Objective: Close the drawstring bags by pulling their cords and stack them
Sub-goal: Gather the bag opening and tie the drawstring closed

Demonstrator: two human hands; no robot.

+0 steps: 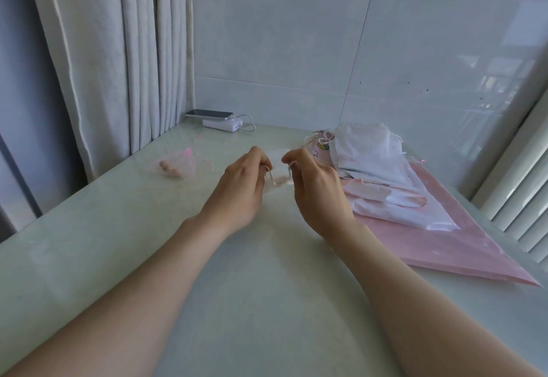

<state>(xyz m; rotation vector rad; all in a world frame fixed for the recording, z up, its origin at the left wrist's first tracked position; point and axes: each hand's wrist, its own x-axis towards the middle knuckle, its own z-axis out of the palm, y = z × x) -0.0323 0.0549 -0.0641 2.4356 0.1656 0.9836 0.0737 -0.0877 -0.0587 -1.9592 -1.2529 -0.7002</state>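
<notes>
head view. risk 1: an uneven pull on the 2 cords [288, 170] could gather the mouth of the sheer bag [277, 166] lopsided. risk 2: a thin cord could slip from a pinch. left hand [240, 189]: fingers curled, pinching 1 cord end. right hand [315, 195]: fingers curled, pinching the other. the sheer bag sits between both hands, on the table [267, 302]. 1 closed pink bag [178, 164] lies well apart to the left; the bag pile [370, 151] sits just beside the right hand.
</notes>
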